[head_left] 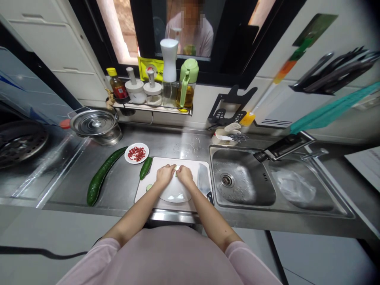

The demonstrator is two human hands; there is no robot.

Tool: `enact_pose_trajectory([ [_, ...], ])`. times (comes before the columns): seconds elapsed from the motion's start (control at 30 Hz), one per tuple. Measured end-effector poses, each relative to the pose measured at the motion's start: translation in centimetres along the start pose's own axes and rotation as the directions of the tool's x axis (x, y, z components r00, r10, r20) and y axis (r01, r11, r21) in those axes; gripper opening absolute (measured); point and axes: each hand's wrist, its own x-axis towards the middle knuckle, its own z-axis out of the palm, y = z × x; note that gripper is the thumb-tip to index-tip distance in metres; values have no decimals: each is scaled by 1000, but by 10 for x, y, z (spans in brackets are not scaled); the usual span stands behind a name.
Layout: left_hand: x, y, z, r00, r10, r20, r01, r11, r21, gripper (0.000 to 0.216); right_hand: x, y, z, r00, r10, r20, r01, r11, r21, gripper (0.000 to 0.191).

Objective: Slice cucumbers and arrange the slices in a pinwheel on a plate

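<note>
Over a white plate point(175, 192), my left hand point(165, 174) and my right hand point(184, 175) come together with curled fingers. Between the fingertips shows a small pale green cucumber piece point(177, 168), mostly covered by both hands. The plate rests on a white cutting board point(160, 161). A cut length of cucumber point(145, 168) lies across the board's left edge, with a small cut end piece point(149, 187) below it. Right of my right hand, a kitchen knife point(203, 178) lies flat on the board, its black handle towards me.
Left of the board are a long whole cucumber point(102, 174), a small plate of chopped red pieces point(137, 153) and a lidded steel pot point(99, 126). A double sink point(243, 178) with a faucet point(285, 146) is at right. Seasoning bottles stand on a wall rack point(154, 107).
</note>
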Motion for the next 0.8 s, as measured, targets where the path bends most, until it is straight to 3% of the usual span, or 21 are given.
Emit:
enact_pose_trajectory([
  [0.43,0,-1,1,1000,4,-11,-4,1000,-22,38,-3,3,0,1000,-6,2,6,999,-31,16],
  [0.8,-2,-1,5,991,-93,-100,78,986,-146,40,-16,21,-3,995,-33,-93,46,989,142,12],
])
